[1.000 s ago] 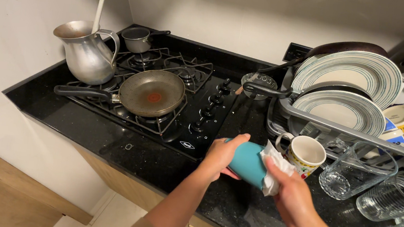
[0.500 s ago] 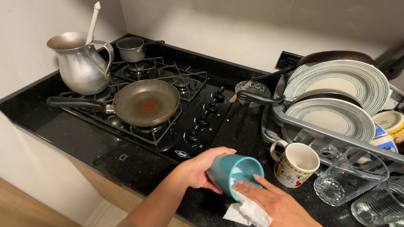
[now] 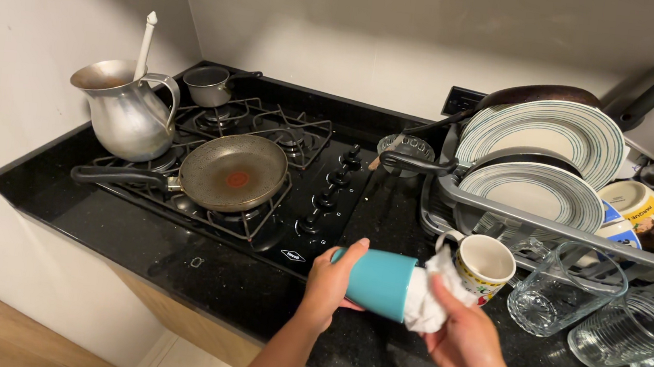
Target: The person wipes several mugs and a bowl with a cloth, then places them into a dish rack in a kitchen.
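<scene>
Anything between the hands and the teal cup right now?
The left hand grips the teal ceramic cup directly at its base, nothing between. The right hand does not touch it bare: a crumpled white cloth sits between that hand and the cup's mouth, pressed against it.

pan (image 3: 235, 172) on stove (image 3: 317, 199); jug (image 3: 125, 112) left; dish rack (image 3: 549, 223) right; cup (image 3: 377, 282) in front.

I see a black stone counter (image 3: 172, 268) with a gas hob (image 3: 264, 169) set in toward its left end. A dish rack (image 3: 501, 218), a mug (image 3: 484, 266) and clear glasses (image 3: 567, 290) stand toward its right end.
</scene>
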